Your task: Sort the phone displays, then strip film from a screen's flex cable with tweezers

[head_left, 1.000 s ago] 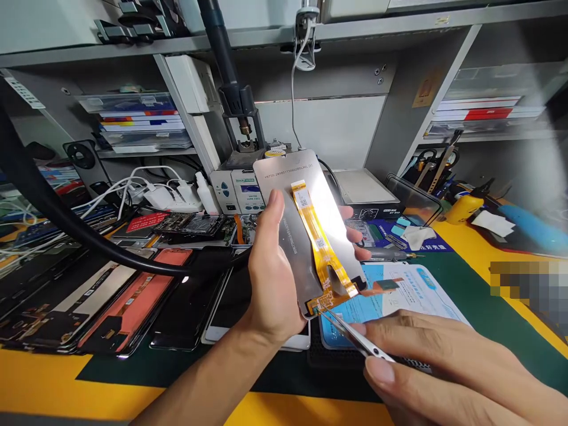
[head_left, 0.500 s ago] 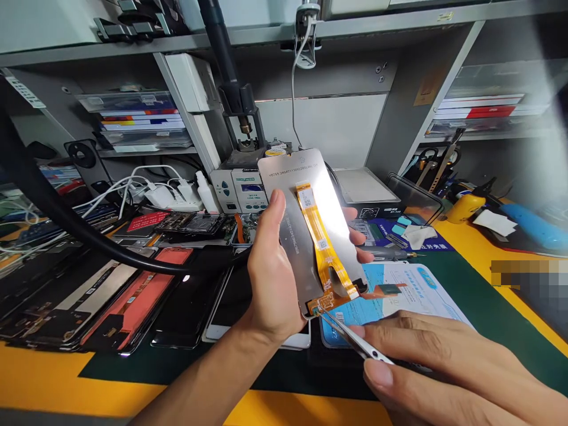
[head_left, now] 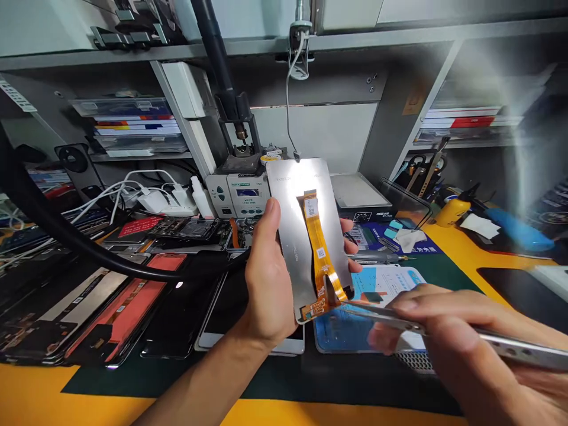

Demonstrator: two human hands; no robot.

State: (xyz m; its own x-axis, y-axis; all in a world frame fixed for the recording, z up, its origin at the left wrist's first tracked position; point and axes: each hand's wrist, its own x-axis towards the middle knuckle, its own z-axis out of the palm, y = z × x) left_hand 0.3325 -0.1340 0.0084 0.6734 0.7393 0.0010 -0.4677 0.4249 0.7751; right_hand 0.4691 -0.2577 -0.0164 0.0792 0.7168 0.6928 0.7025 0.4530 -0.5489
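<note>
My left hand (head_left: pixel 270 278) is closed around a phone screen (head_left: pixel 295 254), thumb on its left edge and fingertips showing past the right. The screen's silvery metal back faces me, tilted upright. An orange flex cable (head_left: pixel 320 248) runs down that back and forks near the bottom edge. My right hand (head_left: pixel 470 343) grips a pair of metal tweezers (head_left: pixel 399 319). The tweezer tips are at the right branch of the flex cable, near the screen's lower right corner; whether they pinch it I cannot tell.
Several phone screens (head_left: pixel 128 302) lie in a row at left, under a thick black hose (head_left: pixel 133 267). A blue-and-white package (head_left: pixel 332 334) rests below the held screen. Behind stand a soldering station (head_left: pixel 244 194), a flat heating plate (head_left: pixel 359 195) and a yellow bottle (head_left: pixel 452 211).
The tweezers have moved from the cable's lower left end to its right branch and lie flatter. The held screen has turned more upright, and the camera view has shifted slightly.
</note>
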